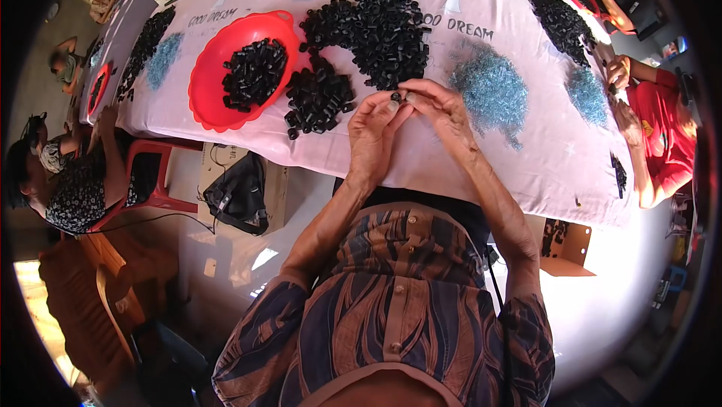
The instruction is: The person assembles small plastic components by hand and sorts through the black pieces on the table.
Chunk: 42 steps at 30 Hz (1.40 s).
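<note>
My left hand pinches a small black tubular piece between thumb and fingertips. The fingers of my right hand are closed right beside that piece; what they grip, if anything, is too small to make out. Just beyond my hands lies a large heap of black tubular pieces. A smaller heap of the same pieces is to the left. Right of my hands spreads a pile of tiny shiny bluish bits.
A red plastic basin holding more black pieces stands left on the pink tablecloth. Other people sit around the table, including one in a red shirt. A red chair and an open cardboard box are below table level.
</note>
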{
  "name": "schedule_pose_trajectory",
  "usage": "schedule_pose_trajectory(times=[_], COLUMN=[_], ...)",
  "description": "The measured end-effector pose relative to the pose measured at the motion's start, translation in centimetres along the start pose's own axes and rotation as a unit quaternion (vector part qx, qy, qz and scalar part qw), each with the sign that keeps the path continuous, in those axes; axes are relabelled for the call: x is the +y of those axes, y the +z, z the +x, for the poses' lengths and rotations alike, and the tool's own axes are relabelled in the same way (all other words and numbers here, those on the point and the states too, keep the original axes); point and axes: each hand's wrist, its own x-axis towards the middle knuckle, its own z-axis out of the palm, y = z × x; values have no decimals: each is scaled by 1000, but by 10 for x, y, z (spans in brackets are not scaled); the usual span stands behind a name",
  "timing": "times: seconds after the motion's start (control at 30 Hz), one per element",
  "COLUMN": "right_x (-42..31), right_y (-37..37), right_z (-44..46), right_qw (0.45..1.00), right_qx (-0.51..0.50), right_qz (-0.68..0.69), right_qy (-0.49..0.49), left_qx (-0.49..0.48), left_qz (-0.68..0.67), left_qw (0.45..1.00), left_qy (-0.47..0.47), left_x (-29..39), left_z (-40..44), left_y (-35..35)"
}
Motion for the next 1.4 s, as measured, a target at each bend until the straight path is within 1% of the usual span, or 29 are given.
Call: schedule_pose_trajectory(times=[0.07,0.2,0.27,0.3,0.37,0.6,0.67,0.7,0.77,0.8,0.9,1.03,1.23,1.4], right_x=[-10,-4,4,4,5,9,12,9,1,-3,-9,-5,-1,0], right_y=[3,-1,-1,0,1,0,0,0,-1,-2,3,2,1,1], right_z=[-2,0,1,1,-2,-1,2,2,1,0,-2,-1,1,0], right_qw=[998,995,992,992,987,985,987,988,990,993,995,997,995,997], right_qx=[15,21,33,33,43,81,109,108,98,77,60,49,46,43], right_qz=[-61,-92,-103,-102,-123,-122,-48,-48,4,-2,9,3,-32,-30], right_qy=[11,-13,-65,-63,-93,-88,-103,-101,-103,-89,-76,-66,-80,-59], left_qx=[20,1,4,5,6,27,27,30,29,33,16,24,27,26], left_qz=[16,20,31,32,35,47,42,41,61,62,51,46,50,61], left_qw=[1000,999,999,999,999,998,999,999,997,997,998,998,997,997], left_qy=[6,26,29,28,29,20,1,0,-37,-39,-41,-43,-46,-45], left_x=[-4,-8,-9,-8,-5,-5,-2,-1,1,0,-6,-9,-8,-8], left_z=[3,5,4,3,1,2,3,2,1,0,2,3,2,2], left_y=[1,5,2,4,9,13,15,14,11,9,6,5,5,6])
